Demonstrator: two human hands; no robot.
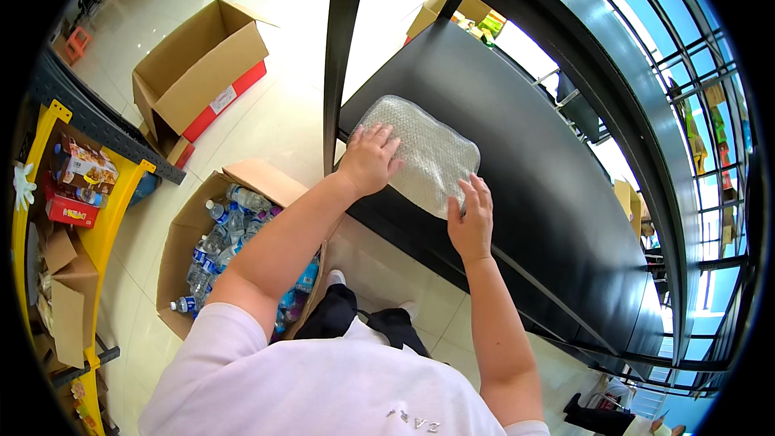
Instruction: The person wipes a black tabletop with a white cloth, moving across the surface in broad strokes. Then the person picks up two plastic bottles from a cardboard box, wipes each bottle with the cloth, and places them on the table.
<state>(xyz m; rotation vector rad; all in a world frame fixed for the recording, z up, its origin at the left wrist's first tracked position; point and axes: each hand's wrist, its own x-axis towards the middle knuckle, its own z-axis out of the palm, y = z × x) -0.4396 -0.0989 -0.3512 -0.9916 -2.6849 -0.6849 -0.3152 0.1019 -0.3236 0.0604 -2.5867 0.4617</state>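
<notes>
A translucent, textured sheet or pouch that looks like bubble wrap (418,154) lies on the near left part of a black shelf board (514,151), its lower edge reaching the board's front edge. My left hand (369,160) rests flat on its left side, fingers spread. At its lower right edge is my right hand (474,215), fingers slightly bent and apart, the fingertips touching or just beside the edge. Neither hand is closed around the wrap.
An open cardboard box (175,236) of plastic bottles stands on the floor at my left. Beyond it is another open carton (206,66). Yellow-framed shelving (115,206) holds packages at far left. A black upright (342,54) rises by the board. Another person (605,421) is at lower right.
</notes>
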